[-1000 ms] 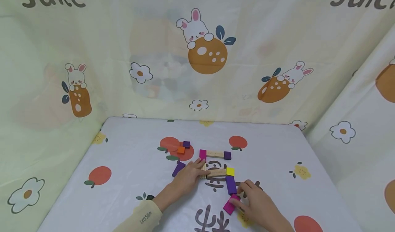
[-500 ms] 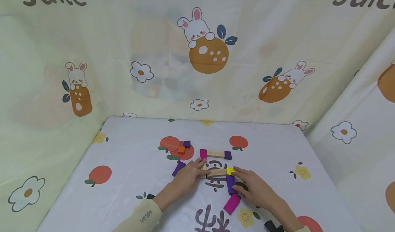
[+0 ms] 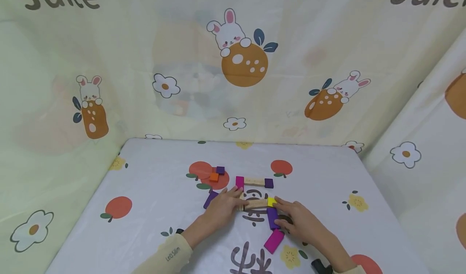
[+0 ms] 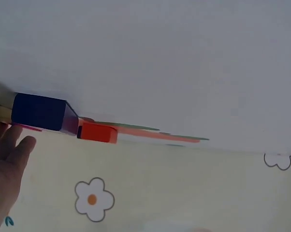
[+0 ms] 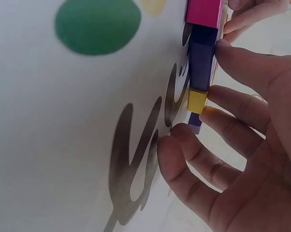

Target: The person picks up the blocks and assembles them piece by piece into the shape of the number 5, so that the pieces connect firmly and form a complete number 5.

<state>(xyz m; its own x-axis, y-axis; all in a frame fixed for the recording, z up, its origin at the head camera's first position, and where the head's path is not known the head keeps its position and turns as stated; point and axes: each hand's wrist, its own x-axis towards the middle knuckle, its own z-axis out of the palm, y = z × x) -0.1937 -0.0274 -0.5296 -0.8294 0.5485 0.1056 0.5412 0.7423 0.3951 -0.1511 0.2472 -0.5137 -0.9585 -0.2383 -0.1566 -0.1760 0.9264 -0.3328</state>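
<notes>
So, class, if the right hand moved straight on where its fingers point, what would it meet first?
Probably the yellow block, which the right hand seems to touch; a wooden block lies beyond, though depth is unclear.

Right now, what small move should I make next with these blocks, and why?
Perhaps your right hand should turn the nearer pink block into line with the purple block just beyond it. That pink block lies askew and untouched, while your right hand touches the purple block and the yellow cube.
</notes>
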